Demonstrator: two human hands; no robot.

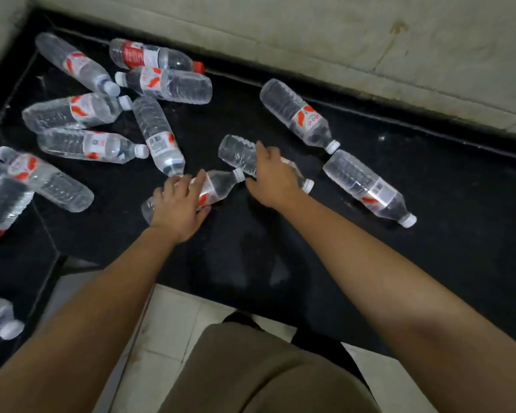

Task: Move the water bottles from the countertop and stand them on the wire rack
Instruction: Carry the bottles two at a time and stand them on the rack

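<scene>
The bottle labels carry red marks, but nothing legible

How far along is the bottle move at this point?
No rack or standing bottle is in view. The left hand and right hand each lie over a bottle. The other bottles, like the red-capped one, lie on the countertop.

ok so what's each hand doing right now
left hand: closing over a lying water bottle, not lifted yet
right hand: fingers draped over another lying bottle, grip not closed
</scene>
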